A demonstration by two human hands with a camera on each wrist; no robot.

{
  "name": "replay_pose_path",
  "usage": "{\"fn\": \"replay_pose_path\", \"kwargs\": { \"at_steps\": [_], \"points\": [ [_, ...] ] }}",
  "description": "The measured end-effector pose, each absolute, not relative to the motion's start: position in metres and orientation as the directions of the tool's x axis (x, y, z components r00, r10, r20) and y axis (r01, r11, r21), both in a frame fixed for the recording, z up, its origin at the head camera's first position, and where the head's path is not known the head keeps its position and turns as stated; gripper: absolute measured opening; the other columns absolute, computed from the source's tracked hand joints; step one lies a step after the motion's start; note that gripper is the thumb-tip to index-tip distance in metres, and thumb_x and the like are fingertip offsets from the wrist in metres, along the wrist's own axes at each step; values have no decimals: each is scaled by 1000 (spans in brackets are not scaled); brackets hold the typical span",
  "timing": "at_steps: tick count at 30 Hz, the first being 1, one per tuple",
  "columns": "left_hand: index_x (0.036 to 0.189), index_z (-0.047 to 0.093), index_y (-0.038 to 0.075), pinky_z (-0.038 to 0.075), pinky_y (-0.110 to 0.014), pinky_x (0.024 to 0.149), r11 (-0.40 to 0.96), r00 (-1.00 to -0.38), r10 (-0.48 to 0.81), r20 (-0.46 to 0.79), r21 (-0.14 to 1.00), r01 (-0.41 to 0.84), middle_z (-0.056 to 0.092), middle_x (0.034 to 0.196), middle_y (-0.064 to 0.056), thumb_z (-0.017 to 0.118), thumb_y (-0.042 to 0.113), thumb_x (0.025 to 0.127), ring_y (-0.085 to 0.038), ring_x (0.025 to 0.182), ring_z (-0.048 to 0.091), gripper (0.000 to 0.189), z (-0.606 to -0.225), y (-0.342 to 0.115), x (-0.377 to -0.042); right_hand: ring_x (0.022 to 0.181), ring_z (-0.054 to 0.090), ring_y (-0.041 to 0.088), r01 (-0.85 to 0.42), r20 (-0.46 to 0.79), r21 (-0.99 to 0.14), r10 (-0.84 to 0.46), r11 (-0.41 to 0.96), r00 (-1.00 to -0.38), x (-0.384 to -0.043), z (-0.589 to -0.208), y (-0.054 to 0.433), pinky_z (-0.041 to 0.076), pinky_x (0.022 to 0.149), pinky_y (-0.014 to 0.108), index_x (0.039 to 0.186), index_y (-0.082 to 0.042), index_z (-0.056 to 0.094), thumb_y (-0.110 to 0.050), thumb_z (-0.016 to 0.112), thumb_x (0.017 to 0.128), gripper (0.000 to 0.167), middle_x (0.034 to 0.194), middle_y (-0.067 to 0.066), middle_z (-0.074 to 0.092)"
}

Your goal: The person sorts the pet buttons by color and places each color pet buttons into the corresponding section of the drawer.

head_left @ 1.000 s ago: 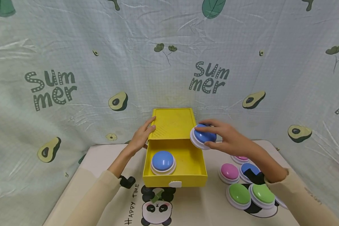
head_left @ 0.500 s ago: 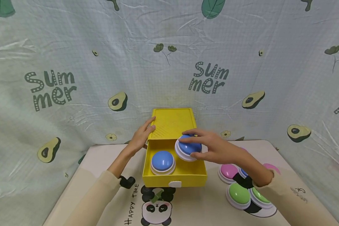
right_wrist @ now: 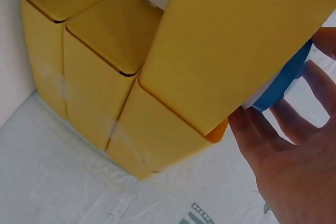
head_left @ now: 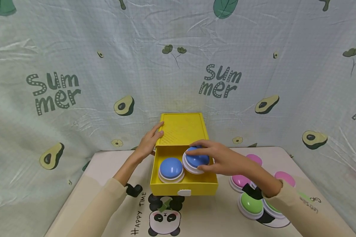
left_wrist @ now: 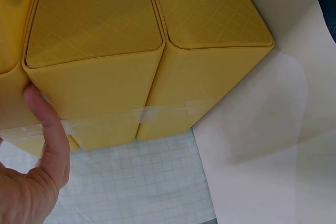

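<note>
A yellow drawer cabinet [head_left: 184,128] stands at the back of the table, its top drawer [head_left: 166,190] pulled out. My left hand [head_left: 148,143] rests on the cabinet's left side, fingers extended along it; the left wrist view shows a fingertip against the yellow wall [left_wrist: 94,90]. With my right hand [head_left: 222,159] I hold a blue dome button [head_left: 196,160] with a white base, tilted, inside the drawer's right half. In the right wrist view this button [right_wrist: 286,80] shows partly behind the drawer wall. Another blue dome button [head_left: 171,168] sits in the drawer's left half.
To the right, pink buttons [head_left: 240,181] and green buttons [head_left: 251,203] lie on the table, partly hidden by my right forearm. A white tab handle [head_left: 184,193] marks the drawer front. Behind the cabinet hangs a printed curtain [head_left: 178,82]. Stacked drawer units [right_wrist: 94,77] lie below the pulled-out one.
My right hand has carried the blue dome button leftward and down, from beside the cabinet into the drawer. My left hand has stayed on the cabinet's side.
</note>
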State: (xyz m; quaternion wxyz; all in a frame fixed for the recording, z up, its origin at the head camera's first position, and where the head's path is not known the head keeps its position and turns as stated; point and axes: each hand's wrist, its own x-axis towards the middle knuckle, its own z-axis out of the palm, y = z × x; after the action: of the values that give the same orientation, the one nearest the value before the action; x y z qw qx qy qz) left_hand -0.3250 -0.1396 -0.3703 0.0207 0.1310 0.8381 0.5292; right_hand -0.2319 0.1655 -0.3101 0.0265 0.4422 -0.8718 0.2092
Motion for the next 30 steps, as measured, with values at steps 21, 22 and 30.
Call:
{"fn": "replay_pose_path", "kwargs": {
  "at_steps": [21,22,30],
  "points": [
    [162,29,40,65,-51,67,399,-958,261,119,890,220,37,164,-16,41,53,107,-46,122,61,58,-372,-140,-327,138,54,35,-736,148,-128,-721,665,-677,-227,-318,153,52,110,53,140,-27,67,-32,80,91,51,153,10,57],
    [162,29,40,65,-52,67,400,-958,261,119,890,219,37,164,-16,41,53,107,-46,123,61,58,-372,-140,-327,139,53,35,-733,144,-116,-719,671,-681,-226,-318,152,51,110,53,140,-27,66,-32,80,91,51,153,10,56],
    [163,29,38,65,-54,68,400,-956,265,124,888,226,35,166,-15,41,53,108,-47,124,60,58,-372,-140,-327,142,51,36,-722,125,-115,-711,682,-692,-224,-317,149,48,113,56,143,-25,64,-31,79,92,53,154,11,55]
  ]
}}
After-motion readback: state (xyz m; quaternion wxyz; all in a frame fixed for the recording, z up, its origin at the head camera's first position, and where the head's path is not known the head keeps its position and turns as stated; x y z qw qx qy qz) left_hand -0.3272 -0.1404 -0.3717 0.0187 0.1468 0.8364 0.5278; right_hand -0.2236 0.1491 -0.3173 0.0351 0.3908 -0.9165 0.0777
